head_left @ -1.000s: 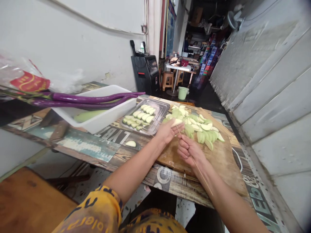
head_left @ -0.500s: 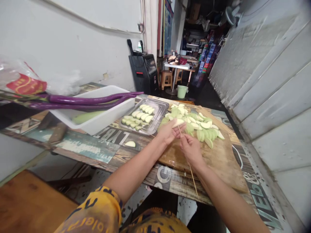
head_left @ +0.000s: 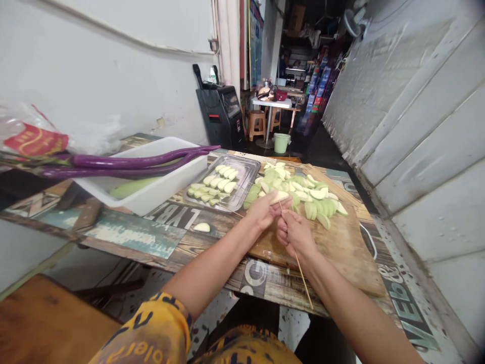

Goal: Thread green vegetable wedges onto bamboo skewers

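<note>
I judge from afar that this is threading: left fingers (head_left: 287, 203) curl closely round a slice (head_left: 279, 196), right fingers (head_left: 283, 233) pinch together on a stick (head_left: 303, 277), and the next push needs straight aim.

Slices (head_left: 318, 194): creamy white flesh, pale green skin. Skewer (head_left: 303, 278): straw tan. Chopping board (head_left: 341, 253): honey brown. Table (head_left: 147, 240): patchwork plank print in brown, weathered teal and white, with pale lettering. Eggplants (head_left: 125, 160): glossy purple. Bin (head_left: 155, 194): plain white. Plastic bag (head_left: 36, 140): clear, red panel, yellow marking. Sleeve (head_left: 151, 318): orange-yellow, dark navy letter print. Bucket (head_left: 281, 143): mint green. Stool (head_left: 256, 124): tan-orange. Wall (head_left: 125, 76): greyish white.
</note>
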Demonstrator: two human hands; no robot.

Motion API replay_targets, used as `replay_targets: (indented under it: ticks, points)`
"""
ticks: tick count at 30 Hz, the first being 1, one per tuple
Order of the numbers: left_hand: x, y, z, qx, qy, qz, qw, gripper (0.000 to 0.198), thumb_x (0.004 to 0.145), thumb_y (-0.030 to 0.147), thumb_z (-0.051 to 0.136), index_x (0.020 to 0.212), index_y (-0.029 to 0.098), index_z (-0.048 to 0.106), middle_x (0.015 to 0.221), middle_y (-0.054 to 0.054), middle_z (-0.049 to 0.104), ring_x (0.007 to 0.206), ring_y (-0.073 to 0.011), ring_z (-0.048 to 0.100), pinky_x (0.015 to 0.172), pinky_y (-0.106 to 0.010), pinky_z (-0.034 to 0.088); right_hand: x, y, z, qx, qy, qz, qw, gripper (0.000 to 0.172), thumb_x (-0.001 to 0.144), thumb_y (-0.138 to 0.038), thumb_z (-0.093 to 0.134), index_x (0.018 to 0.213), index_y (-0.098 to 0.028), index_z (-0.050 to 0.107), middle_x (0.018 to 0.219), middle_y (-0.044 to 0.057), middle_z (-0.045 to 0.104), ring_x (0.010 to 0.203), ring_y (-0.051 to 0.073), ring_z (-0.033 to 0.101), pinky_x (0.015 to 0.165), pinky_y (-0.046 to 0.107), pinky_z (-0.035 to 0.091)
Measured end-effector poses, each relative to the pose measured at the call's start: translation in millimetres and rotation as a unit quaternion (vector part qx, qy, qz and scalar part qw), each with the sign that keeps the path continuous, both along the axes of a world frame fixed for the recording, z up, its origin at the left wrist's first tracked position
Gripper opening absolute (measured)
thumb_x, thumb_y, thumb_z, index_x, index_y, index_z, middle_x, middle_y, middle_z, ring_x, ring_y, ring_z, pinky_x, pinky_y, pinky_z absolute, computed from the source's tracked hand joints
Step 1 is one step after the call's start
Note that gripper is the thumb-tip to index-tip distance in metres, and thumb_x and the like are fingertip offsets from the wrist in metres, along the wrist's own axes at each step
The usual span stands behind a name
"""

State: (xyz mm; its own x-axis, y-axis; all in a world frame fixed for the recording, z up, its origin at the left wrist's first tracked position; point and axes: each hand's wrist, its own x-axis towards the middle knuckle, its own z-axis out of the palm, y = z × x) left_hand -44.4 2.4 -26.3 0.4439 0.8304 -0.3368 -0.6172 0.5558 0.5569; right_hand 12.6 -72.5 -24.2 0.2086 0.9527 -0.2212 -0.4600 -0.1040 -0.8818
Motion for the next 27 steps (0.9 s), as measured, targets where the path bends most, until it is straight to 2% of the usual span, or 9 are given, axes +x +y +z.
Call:
replay_targets:
  ticks: [5, 9, 12, 15, 19, 22, 25, 27]
  points:
    - [-0.2, 2.8, 0.1, -0.019, -0.010, -0.007, 1.000, 0.010, 0.085, 0.014, 0.049, 0.085, 0.007, 0.055, 0.080, -0.016, 0.067, 0.072, -0.0182, 0.067, 0.065, -0.026, 0.056, 8.0, 0.9, 0.5, 0.018, -0.054, 0.017, 0.998, 0.023, 0.074, -0.038, 0.055, 0.068, -0.019, 0.044, 0.039, -0.011, 0.038, 0.026, 0.003, 0.024, 0.027, 0.015, 0.018]
    - [-14.3, 18.5, 3.8, -0.016, -0.037, 0.075, 0.996, 0.010, 0.086, 0.011, 0.047, 0.091, 0.006, 0.053, 0.084, -0.016, 0.066, 0.080, -0.0192, 0.067, 0.069, -0.027, 0.056, 19.8, -6.0, 6.8, 0.014, -0.171, 0.105, 0.980, 0.025, 0.075, -0.041, 0.053, 0.077, -0.017, 0.054, 0.043, -0.009, 0.042, 0.029, 0.004, 0.030, 0.030, 0.017, 0.021]
    - [-22.8, 26.3, 7.9, -0.012, -0.048, 0.111, 0.993, 0.011, 0.085, 0.010, 0.046, 0.095, 0.007, 0.051, 0.086, -0.015, 0.066, 0.086, -0.0208, 0.066, 0.073, -0.030, 0.056, 23.2, -12.2, 8.2, 0.043, -0.289, 0.099, 0.951, 0.025, 0.077, -0.039, 0.049, 0.078, -0.016, 0.060, 0.042, -0.008, 0.037, 0.033, 0.006, 0.029, 0.034, 0.018, 0.020]
    - [-19.4, 20.8, 9.2, 0.003, -0.041, 0.081, 0.996, 0.010, 0.086, 0.010, 0.045, 0.092, 0.009, 0.052, 0.085, -0.013, 0.066, 0.086, -0.0202, 0.066, 0.074, -0.031, 0.056, 22.6, -12.4, 3.6, 0.086, -0.373, 0.040, 0.923, 0.025, 0.078, -0.035, 0.047, 0.073, -0.015, 0.061, 0.045, -0.006, 0.038, 0.039, 0.008, 0.032, 0.039, 0.020, 0.023]
    - [-4.2, 0.2, 4.4, 0.048, 0.021, 0.004, 0.999, 0.011, 0.085, 0.012, 0.047, 0.087, 0.008, 0.058, 0.084, -0.012, 0.067, 0.080, -0.0183, 0.066, 0.068, -0.027, 0.054, 25.2, -5.5, -4.3, 0.094, -0.394, -0.008, 0.914, 0.027, 0.080, -0.034, 0.044, 0.072, -0.015, 0.061, 0.049, -0.004, 0.045, 0.044, 0.010, 0.038, 0.044, 0.022, 0.029]
    - [3.3, -12.0, 0.5, 0.104, 0.024, -0.031, 0.994, 0.010, 0.081, 0.015, 0.054, 0.087, 0.009, 0.061, 0.087, -0.010, 0.067, 0.073, -0.0145, 0.065, 0.065, -0.024, 0.052, 31.7, -1.6, -2.5, 0.106, -0.416, -0.038, 0.902, 0.028, 0.081, -0.033, 0.043, 0.070, -0.015, 0.061, 0.053, -0.001, 0.050, 0.049, 0.011, 0.044, 0.048, 0.022, 0.033]
    - [4.0, -17.9, 2.3, 0.133, 0.016, -0.072, 0.988, 0.015, 0.079, 0.020, 0.058, 0.090, 0.011, 0.062, 0.091, -0.010, 0.067, 0.070, -0.0117, 0.062, 0.067, -0.023, 0.050, 42.9, -0.9, 9.9, 0.123, -0.422, -0.017, 0.898, 0.026, 0.079, -0.030, 0.044, 0.066, -0.015, 0.061, 0.053, -0.001, 0.051, 0.050, 0.011, 0.046, 0.051, 0.022, 0.035]
    - [2.2, -19.1, 5.6, 0.172, 0.018, -0.071, 0.982, 0.023, 0.081, 0.026, 0.057, 0.101, 0.015, 0.060, 0.098, -0.008, 0.066, 0.079, -0.0135, 0.062, 0.074, -0.026, 0.050, 55.2, -1.9, 20.2, 0.130, -0.398, 0.006, 0.908, 0.024, 0.078, -0.029, 0.046, 0.064, -0.015, 0.060, 0.050, -0.003, 0.046, 0.046, 0.009, 0.042, 0.048, 0.022, 0.033]
